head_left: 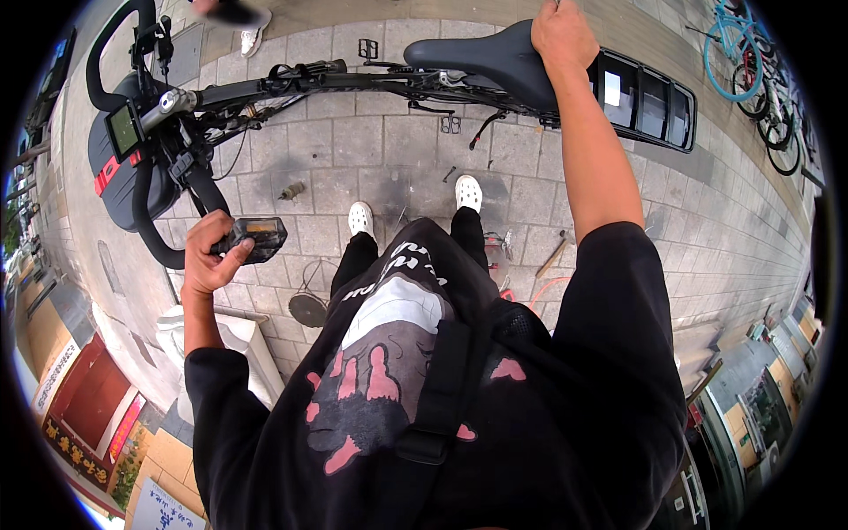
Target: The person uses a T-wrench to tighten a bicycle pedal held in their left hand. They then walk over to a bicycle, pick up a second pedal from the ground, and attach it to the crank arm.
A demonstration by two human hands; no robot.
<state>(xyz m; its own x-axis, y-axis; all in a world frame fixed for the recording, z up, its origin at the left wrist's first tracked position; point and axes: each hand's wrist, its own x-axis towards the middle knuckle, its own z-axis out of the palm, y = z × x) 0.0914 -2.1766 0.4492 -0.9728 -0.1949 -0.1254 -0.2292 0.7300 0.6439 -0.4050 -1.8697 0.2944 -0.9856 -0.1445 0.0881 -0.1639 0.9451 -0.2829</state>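
Note:
Across the upper part of the head view stands an upright bicycle with a black frame (265, 86), a dark saddle (477, 53) and curved black handlebars (144, 199). My left hand (208, 252), beside the near handlebar end, is closed around a small dark, see-through boxy device (262, 238), thumb on its near side. Whether these fingers also touch the bar, I cannot tell. My right hand (565, 37) is a fist at the rear of the saddle. What it grips is mostly hidden; only a small metallic tip shows above it. A display (124, 131) sits by the stem.
A black rear rack (649, 99) extends behind the saddle, and a black-and-red bag (124, 168) hangs at the front. On the paving lie a hammer-like tool (551, 253), an orange cord (549, 291) and a round dark object (307, 309). Other bicycles (735, 57) stand far right.

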